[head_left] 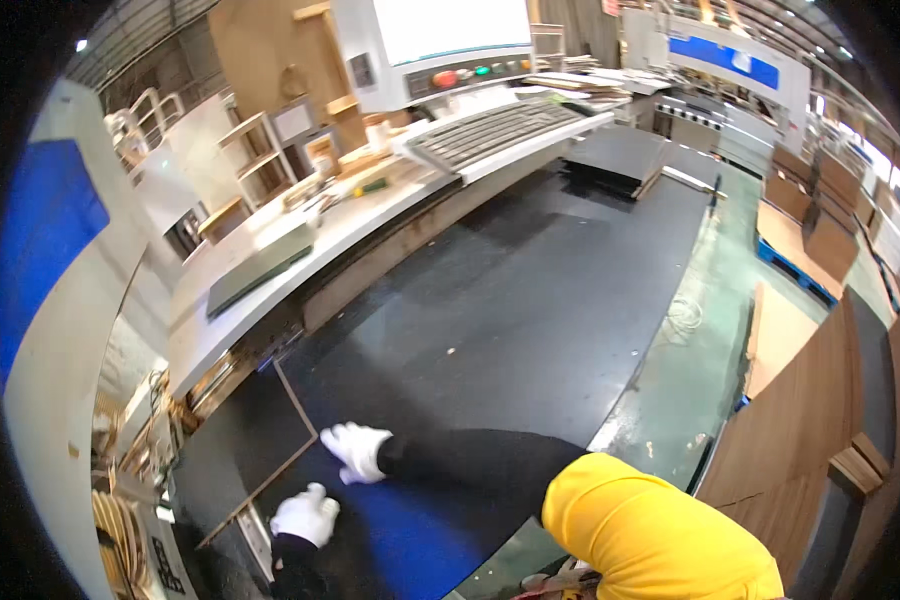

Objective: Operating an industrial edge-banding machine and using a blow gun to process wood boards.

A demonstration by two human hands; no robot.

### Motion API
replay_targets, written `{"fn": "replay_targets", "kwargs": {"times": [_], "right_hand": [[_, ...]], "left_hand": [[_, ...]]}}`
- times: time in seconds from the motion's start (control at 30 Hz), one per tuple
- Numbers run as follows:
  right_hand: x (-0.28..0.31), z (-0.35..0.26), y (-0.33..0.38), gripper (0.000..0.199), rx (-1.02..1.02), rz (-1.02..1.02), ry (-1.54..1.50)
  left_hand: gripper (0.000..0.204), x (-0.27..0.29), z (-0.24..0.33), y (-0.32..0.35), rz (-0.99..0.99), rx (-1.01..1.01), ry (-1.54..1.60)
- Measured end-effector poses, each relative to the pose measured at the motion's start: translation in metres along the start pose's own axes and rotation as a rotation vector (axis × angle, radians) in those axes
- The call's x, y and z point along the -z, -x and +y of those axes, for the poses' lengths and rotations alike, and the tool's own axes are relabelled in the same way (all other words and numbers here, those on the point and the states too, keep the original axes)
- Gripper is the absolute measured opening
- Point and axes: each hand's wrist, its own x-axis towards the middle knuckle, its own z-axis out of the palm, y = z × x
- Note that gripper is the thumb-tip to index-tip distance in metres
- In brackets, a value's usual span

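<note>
A dark flat panel (pixel 245 450) with a thin brown edge lies at the near left end of a long black work table (pixel 510 300). Next to the panel's corner is my right hand (pixel 357 453) in a white glove, its fingers apart and pointing left. My left hand (pixel 307 515), also gloved in white, hovers or rests just beside the panel's near edge with its fingers loosely apart. Whether either hand touches the panel or the table is hard to make out. Nothing shows in either hand. A pale strip (pixel 256 538) runs beside the left wrist.
A machine console with a screen (pixel 452 30) and a keyboard (pixel 505 130) stands beyond the table. Its shelf (pixel 195 335) carries a grey slab (pixel 260 268) and loose tools. Dark panels (pixel 620 160) lie at the far end. Brown boards (pixel 790 410) stand to the right.
</note>
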Motion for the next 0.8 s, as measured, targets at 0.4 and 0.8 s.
{"fn": "replay_targets", "kwargs": {"times": [0.4,0.8], "right_hand": [[0.238,0.314,0.464,0.050,-0.405,0.657,0.270],[0.409,0.572,0.788,0.050,-1.148,1.072,0.041]], "left_hand": [[0.035,0.034,0.419,-0.040,0.112,-0.892,0.102],[0.053,0.144,0.860,-0.138,0.184,-1.246,0.135]]}}
